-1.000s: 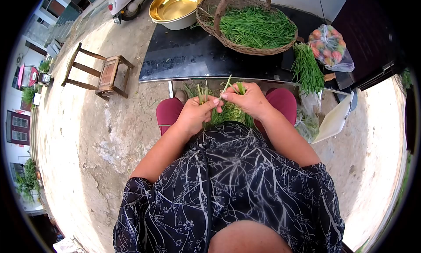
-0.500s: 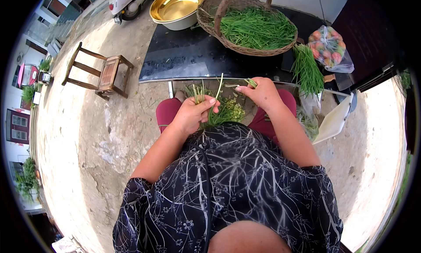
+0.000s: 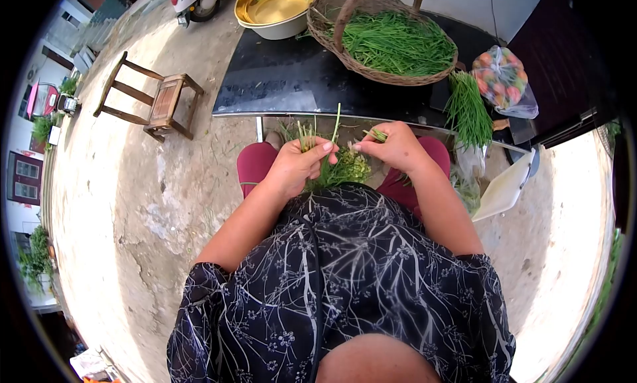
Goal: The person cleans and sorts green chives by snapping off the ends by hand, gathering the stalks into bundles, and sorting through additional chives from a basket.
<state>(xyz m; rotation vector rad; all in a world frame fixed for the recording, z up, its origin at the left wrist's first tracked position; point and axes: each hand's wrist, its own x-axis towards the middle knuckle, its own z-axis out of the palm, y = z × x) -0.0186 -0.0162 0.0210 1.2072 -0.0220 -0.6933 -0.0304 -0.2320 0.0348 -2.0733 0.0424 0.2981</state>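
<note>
My left hand (image 3: 295,167) is closed round a bunch of thin green chive stalks (image 3: 306,137), pale ends upward. One longer stalk (image 3: 338,118) stands up apart from the bunch, by the thumb and fingertips. To the right, my right hand (image 3: 399,151) pinches a few short stalk pieces (image 3: 376,135) between thumb and fingers. Its fingertips are a small gap from my left hand. Below and between the hands, a heap of green stalks with yellowish bits (image 3: 353,167) lies low between my knees, partly hidden by my left hand and shirt.
A black table (image 3: 265,84) stands ahead. It holds a wicker basket (image 3: 371,75) of cut greens, a gold-coloured basin (image 3: 279,8), a bundle of long greens (image 3: 469,111) and a bag of reddish fruit (image 3: 499,78). A wooden chair (image 3: 166,103) stands left; a white board (image 3: 504,187) leans right.
My right hand has come slightly down and left, nearer my left hand. My left hand still grips the stalks, little changed. The view has shifted slightly.
</note>
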